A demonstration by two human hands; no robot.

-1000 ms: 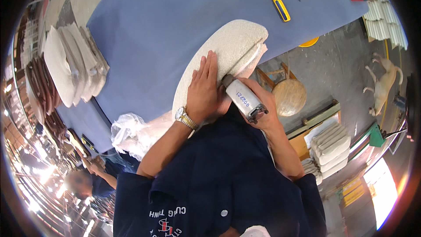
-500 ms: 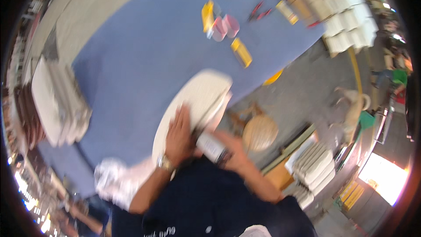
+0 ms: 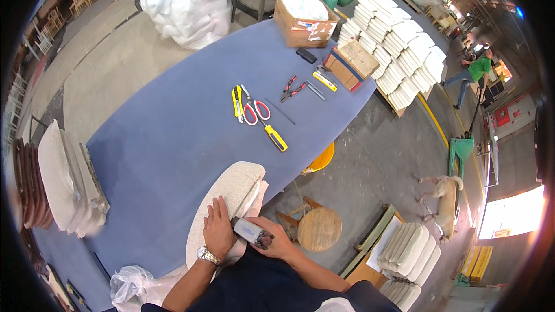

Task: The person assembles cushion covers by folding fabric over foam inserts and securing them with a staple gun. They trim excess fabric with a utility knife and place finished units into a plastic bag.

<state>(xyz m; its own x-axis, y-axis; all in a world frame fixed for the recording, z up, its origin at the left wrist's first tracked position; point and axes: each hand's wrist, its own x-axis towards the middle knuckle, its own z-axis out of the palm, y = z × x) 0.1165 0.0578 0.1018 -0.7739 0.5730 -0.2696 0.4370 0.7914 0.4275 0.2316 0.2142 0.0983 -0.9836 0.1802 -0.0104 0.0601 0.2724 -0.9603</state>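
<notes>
through the head view i have the thick cream cushion of nubbly fabric with one long rounded side (image 3: 228,188) at the near edge of the long flat blue table (image 3: 162,156), close against the body; the left hand (image 3: 218,231) lies palm down on its top, fingers straight and nearly together, gripping nothing; the right hand (image 3: 277,241) is curled round the boxy silver-grey handheld tool (image 3: 248,231), whose dark nose is at the cushion's straighter side, just beside the left hand; from out here i cannot tell whether a finger sits on a trigger, or whether the nose touches fabric;

what worries me most is that left hand: so near the nose, it could be caught if the tool slipped; the cushion could slide off the table edge if the tool pushed while the flat palm let up; the thin pale cloth flap (image 3: 258,192) could ruck under the nose if it were slack;

my count on the table: one cushion under the hands, one pair of red-and-white-handled scissors (image 3: 252,104), one yellow-and-black-handled screwdriver (image 3: 276,138), two slim yellow cutters (image 3: 237,104), one pair of red-and-black pliers (image 3: 292,88), one thin dark rod (image 3: 281,111); beyond it, one round wooden stool (image 3: 319,229) and one tan dog (image 3: 444,196); the stacked pale cushions (image 3: 60,179) at the left overlap too much for me to number.
</notes>
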